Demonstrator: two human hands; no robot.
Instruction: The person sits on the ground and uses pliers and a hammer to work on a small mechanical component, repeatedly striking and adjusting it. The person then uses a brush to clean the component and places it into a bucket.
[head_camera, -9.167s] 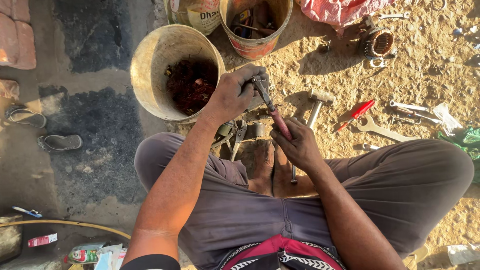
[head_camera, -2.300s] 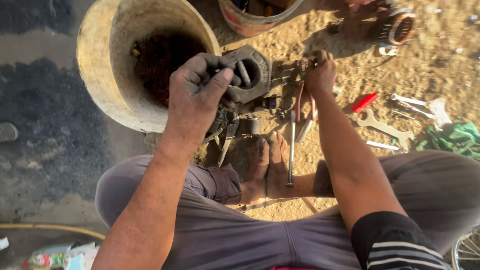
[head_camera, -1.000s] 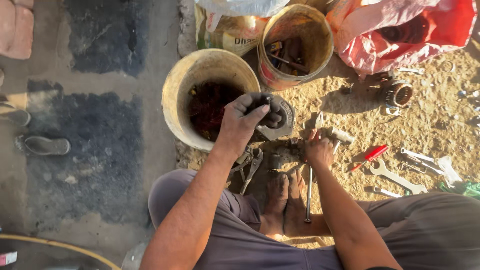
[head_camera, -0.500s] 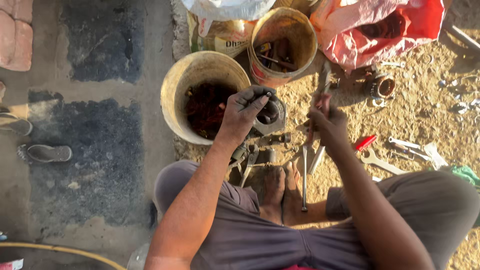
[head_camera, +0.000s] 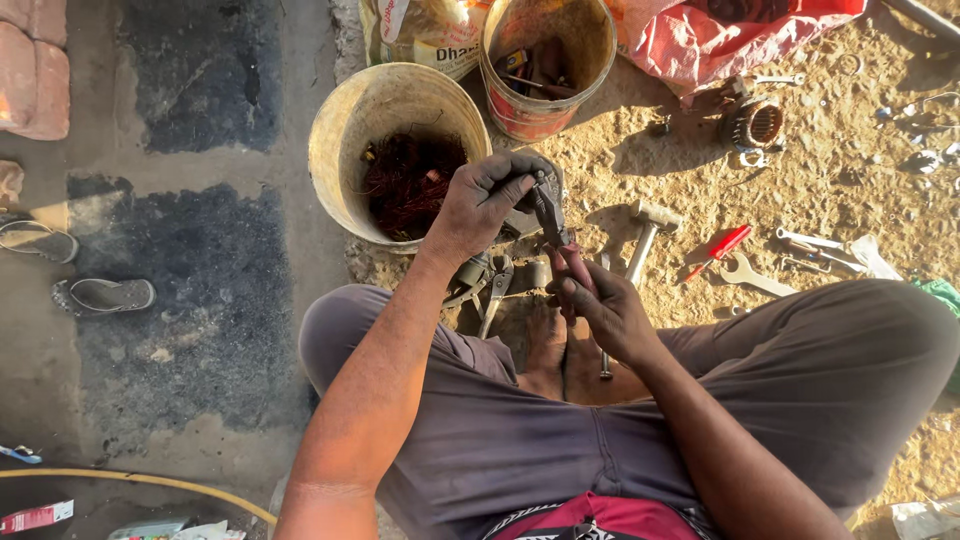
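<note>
Two buckets, the cream bucket and the orange bucket, crowd the upper centre. A hammer, screwdriver and spanner litter the sand at right. The pavement at left lies open, except for sandals.

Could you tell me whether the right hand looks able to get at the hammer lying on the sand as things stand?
Probably not freely: the right hand grips the red-handled pliers. The hammer lies close by on open sand, nothing over it.
</note>
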